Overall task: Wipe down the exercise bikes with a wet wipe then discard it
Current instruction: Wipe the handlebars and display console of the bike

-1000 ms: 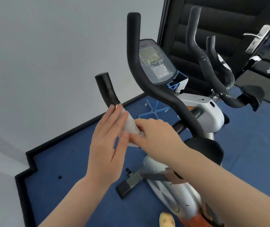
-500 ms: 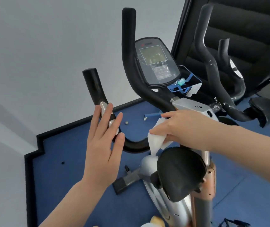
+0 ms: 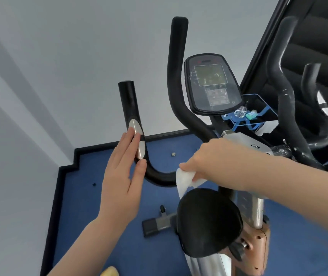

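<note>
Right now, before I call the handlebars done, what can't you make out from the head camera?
- Right hand: its fingertips are curled under, so how it pinches the wet wipe is hidden.
- Console: screen text is blurred and glary, unreadable.
- Second bike: cut off by the right edge.
- Saddle: hides the frame below it.
- Handlebar: whether it is wet or clean does not show.

The handlebar (image 3: 131, 104) is matt black foam with a shiny metal plate (image 3: 137, 140). The console (image 3: 212, 84) is glossy plastic. The floor (image 3: 99, 206) is blue carpet.
</note>
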Motion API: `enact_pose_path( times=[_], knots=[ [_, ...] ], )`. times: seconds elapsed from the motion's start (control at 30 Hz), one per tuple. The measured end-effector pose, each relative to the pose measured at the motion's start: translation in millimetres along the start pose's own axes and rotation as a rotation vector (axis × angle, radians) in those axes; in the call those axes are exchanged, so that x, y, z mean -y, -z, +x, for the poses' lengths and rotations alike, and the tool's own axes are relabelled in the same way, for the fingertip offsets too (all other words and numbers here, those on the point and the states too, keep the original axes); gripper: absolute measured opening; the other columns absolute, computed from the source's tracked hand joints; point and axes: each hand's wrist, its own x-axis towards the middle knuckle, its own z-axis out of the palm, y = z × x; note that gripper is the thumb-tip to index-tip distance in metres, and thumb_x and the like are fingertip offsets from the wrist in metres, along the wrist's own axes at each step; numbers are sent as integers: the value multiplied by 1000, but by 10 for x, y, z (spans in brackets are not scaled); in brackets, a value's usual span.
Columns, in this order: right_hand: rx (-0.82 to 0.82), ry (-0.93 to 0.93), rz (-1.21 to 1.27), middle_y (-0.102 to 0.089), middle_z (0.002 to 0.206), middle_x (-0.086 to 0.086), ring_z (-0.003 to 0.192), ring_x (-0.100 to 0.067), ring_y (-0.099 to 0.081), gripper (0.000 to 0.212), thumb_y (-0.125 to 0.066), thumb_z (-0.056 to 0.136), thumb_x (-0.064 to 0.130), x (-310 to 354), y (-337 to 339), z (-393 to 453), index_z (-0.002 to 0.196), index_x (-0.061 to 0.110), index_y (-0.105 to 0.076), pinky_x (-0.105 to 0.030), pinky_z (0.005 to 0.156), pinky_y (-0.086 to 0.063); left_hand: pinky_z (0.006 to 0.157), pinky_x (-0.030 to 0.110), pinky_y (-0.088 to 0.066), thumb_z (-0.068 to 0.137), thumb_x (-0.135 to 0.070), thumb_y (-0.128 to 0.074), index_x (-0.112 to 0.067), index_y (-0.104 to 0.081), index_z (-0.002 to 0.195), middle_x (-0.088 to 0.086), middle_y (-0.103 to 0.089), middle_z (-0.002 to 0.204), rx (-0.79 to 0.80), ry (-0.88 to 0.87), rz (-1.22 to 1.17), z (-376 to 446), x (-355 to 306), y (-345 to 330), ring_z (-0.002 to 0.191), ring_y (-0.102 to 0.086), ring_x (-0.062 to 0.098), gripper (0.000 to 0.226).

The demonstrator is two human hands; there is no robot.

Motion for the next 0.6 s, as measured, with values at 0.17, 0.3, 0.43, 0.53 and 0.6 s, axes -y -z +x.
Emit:
enact_pose_path(
  times=[0.17, 0.3, 0.43, 0.53, 0.6],
  knots=[
    [-108, 53, 73, -38, 66, 6, 69, -23, -47, 19, -47, 96, 35, 186, -37, 189, 101, 19, -56, -31, 54, -27, 114, 24, -24, 96, -24, -43, -25, -34, 144, -21, -27, 152, -46, 45, 23, -49, -57, -7, 140, -22, -3, 49],
    [-126, -56, 304, -40, 63, 1, 71, -25, -47, 35, -42, 96, 46, 369, -3, 370, 81, 15, -49, -30, 51, -26, 113, 28, -29, 96, -21, -41, -28, -37, 143, -22, -32, 149, -60, 81, -25, -53, -36, 52, 138, -29, -2, 47],
    [-305, -264, 579, -38, 63, 2, 72, -24, -53, 36, -44, 99, 34, 584, -30, 520, 69, 22, -29, -31, 53, -33, 107, 34, -38, 96, -20, -38, -33, -43, 138, -22, -46, 140, -83, 110, -94, 9, -16, 138, 131, -41, 2, 44],
    [-417, -420, 1087, -44, 54, 3, 50, -12, -42, 43, -50, 94, 40, 572, 1, 641, 60, 16, -39, -26, 48, -31, 106, 26, -37, 96, -33, -37, -34, -44, 137, -25, -48, 137, -59, 110, -110, 72, 0, 184, 130, -43, 1, 42],
    [-486, -484, 1299, -39, 50, 5, 45, -10, -34, 47, -55, 91, 43, 525, 57, 764, 58, 11, -47, -23, 47, -28, 105, 20, -36, 95, -36, -38, -35, -43, 137, -26, -48, 137, -45, 102, -120, 111, 17, 219, 129, -43, -1, 42]
  ],
)
